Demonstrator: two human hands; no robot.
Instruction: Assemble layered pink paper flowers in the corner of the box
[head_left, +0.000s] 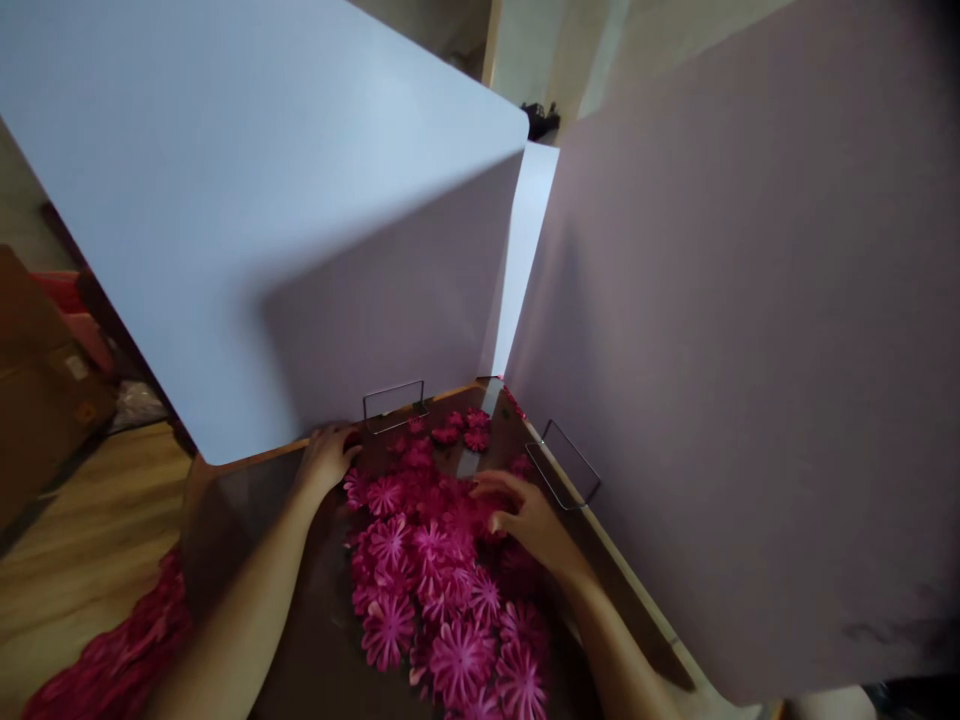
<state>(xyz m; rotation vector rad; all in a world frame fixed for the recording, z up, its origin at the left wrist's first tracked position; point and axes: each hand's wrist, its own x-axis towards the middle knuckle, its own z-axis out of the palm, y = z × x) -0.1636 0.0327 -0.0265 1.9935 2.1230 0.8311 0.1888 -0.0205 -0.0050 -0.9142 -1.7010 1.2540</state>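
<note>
A long heap of magenta artificial flowers (431, 560) covers the middle of a dark tabletop (315, 620). My right hand (525, 515) reaches over the right side of the heap, its thumb and fingers curved and apart. Its fingertips are close to the blossoms; whether they touch any I cannot tell. At the far left edge of the table, against the foot of a pale panel (225, 200), rests my left hand (330, 458). Its fingers are loosely spread, and I make out nothing in them. They lie beside a wire bracket (394, 405).
A second large panel (750, 350) rises along the right edge, with another wire bracket (564, 465) at its foot. Lower left is a pile of magenta material (124, 650). A cardboard box (45, 400) stands beyond it, near the wooden floor (112, 520).
</note>
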